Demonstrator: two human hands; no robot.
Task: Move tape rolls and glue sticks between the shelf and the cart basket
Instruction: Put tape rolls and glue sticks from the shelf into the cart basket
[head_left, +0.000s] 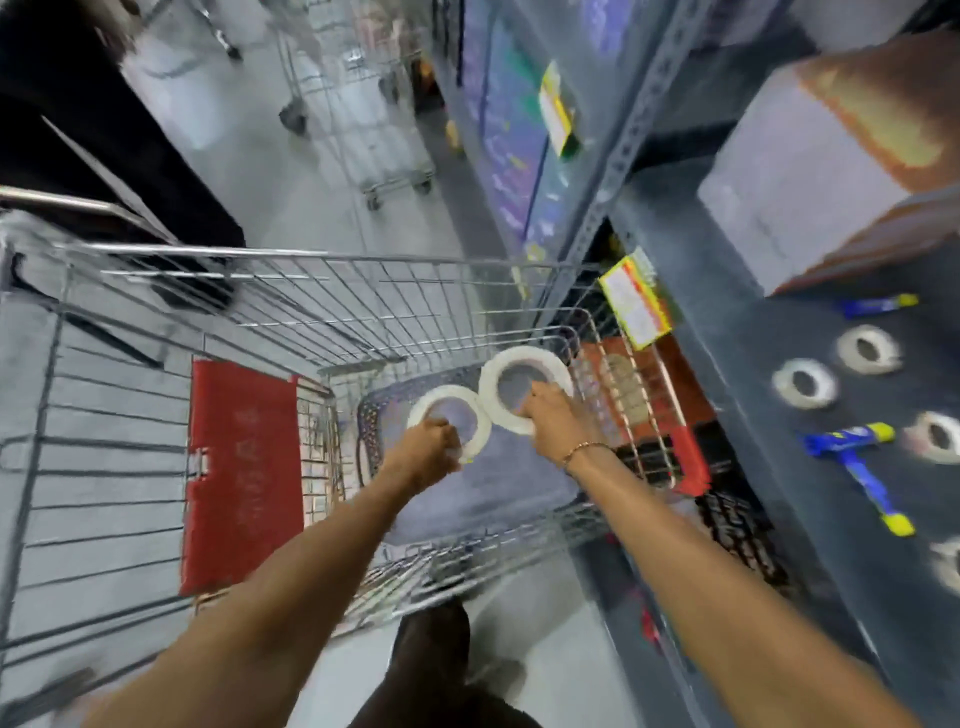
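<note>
1. Standing beside the shelf (852, 519), the wire cart basket (322, 254) was the largest thing in play, with one red panel (241, 478) on its floor and a grey mat under the hands.
2. Two big tape rolls were held low inside the basket, touching at their rims. The larger roll (524, 364) was pinched at its near rim by the right hand (553, 418), fingers hooked through the core. The smaller roll (448, 402) was clamped the same way by the left hand (428, 441), fingers closed over the near edge.
3. Such rolls looked stiff, light and rigid enough to be carried by the rim alone. The smooth outer wrap was probably slippery, so a hook through the core seemed the safer hold. A drop would likely not hurt them.
4. On the shelf lay four small tape rolls that could be counted: one (868, 349), a second (805, 383), a third (937, 435) and a fourth cut off by the frame edge (948, 566). The blur made that last one uncertain.
5. Three blue glue sticks lay among them: one (878, 306) near the back, one (847, 439) and one (872, 491) meeting end to end. Thin and round, they would roll, so they were best gripped across the barrel.
</note>
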